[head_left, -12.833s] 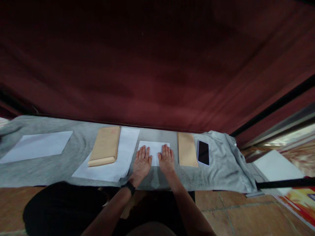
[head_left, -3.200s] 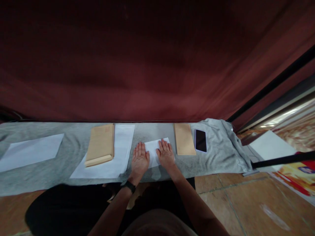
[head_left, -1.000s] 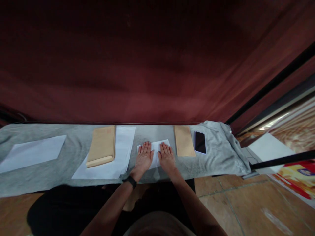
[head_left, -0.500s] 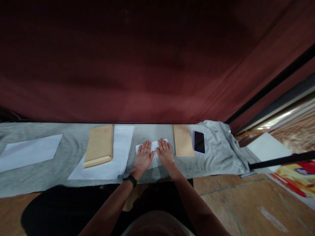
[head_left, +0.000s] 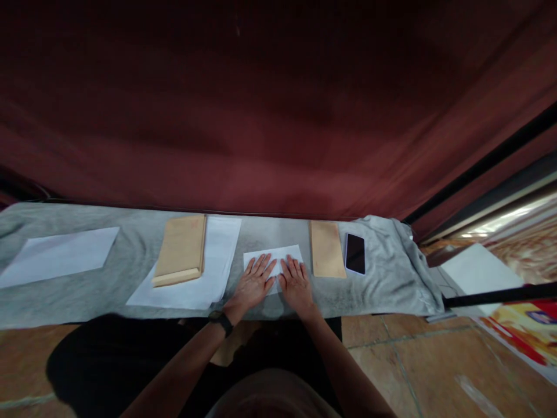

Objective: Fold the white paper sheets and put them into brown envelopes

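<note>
A small white sheet of paper (head_left: 278, 253), apparently folded, lies on the grey cloth in front of me. My left hand (head_left: 253, 284) rests flat on its left side, fingers spread and pointing away from me. On the right side of the same paper lies my right hand (head_left: 297, 285), also flat with fingers apart. The thumbs come close to each other over the middle. My palms cover the paper's near part. Just right of the paper is a single brown envelope (head_left: 327, 249). To the left, a stack of brown envelopes (head_left: 181, 247) sits on white sheets (head_left: 223, 249).
A phone (head_left: 355, 253) with a dark screen lies right of the single envelope. Another white sheet (head_left: 65, 255) is at the far left. Grey cloth (head_left: 391, 278) covers the narrow surface, with a dark red curtain (head_left: 270, 145) behind it. A black bar (head_left: 500, 295) stands at the right.
Both hands have slid toward me along the paper, uncovering more of its far part. They stay flat on it. The whole view has shifted slightly.
</note>
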A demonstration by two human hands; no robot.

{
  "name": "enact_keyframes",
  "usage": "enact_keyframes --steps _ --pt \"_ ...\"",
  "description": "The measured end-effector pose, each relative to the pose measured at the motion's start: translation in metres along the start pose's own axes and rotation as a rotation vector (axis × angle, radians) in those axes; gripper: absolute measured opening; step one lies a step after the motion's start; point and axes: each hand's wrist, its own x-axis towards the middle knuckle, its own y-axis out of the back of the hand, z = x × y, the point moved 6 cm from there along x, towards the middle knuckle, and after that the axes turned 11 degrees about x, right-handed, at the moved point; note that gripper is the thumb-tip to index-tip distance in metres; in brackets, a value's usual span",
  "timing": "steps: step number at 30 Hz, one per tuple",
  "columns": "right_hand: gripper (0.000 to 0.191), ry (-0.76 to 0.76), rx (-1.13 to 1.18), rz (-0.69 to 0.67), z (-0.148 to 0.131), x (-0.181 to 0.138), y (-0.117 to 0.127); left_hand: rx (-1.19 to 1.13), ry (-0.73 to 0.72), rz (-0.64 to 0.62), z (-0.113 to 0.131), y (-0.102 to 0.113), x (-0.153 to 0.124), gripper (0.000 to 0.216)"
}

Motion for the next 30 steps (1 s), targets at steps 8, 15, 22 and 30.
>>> enact_keyframes --steps 8,15,22,30 --pt "0.051 0.034 -0.034 0.059 0.001 -0.016 0.007 0.026 -0.165 0.019 0.000 0.008 -0.018 0.060" --pt "0.052 0.024 -0.090 0.095 0.007 -0.034 0.008 0.018 -0.130 0.043 -0.004 0.015 -0.031 0.060" --pt "0.055 0.014 -0.094 0.120 0.016 -0.049 0.008 0.025 -0.063 0.092 -0.011 0.013 -0.050 0.059" --pt "0.056 -0.009 -0.097 0.097 0.017 -0.053 0.011 0.020 -0.044 0.097 -0.013 0.015 -0.057 0.059"
